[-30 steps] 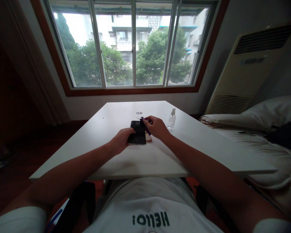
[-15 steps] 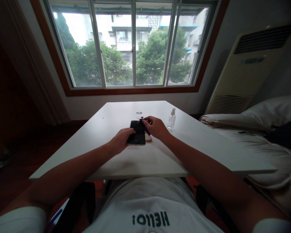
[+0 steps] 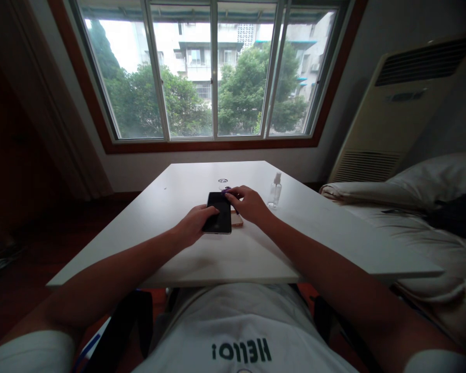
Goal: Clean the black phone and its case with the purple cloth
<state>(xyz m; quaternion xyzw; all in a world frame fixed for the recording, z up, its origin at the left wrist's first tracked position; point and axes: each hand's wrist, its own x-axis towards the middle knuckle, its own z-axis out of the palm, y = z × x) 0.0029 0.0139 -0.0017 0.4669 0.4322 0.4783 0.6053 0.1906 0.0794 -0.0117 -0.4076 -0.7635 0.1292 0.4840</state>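
A black phone (image 3: 218, 216) lies screen up on the white table (image 3: 233, 248). My left hand (image 3: 192, 224) grips its near left edge, fingers curled on it. My right hand (image 3: 248, 203) is closed on a small purple thing (image 3: 228, 190) at the phone's far right corner; I cannot make out what it is. A pale orange-edged item (image 3: 237, 220) peeks out from under the phone's right side, below my right hand.
A small clear spray bottle (image 3: 274, 190) stands just right of my right hand. A small round mark or object (image 3: 222, 181) lies beyond the phone. A bed with a pillow (image 3: 423, 181) runs along the table's right, with a standing air conditioner (image 3: 396, 111) behind it.
The phone and both hands have shifted very slightly to the left and away. My right hand keeps the purple thing at the phone's top corner.
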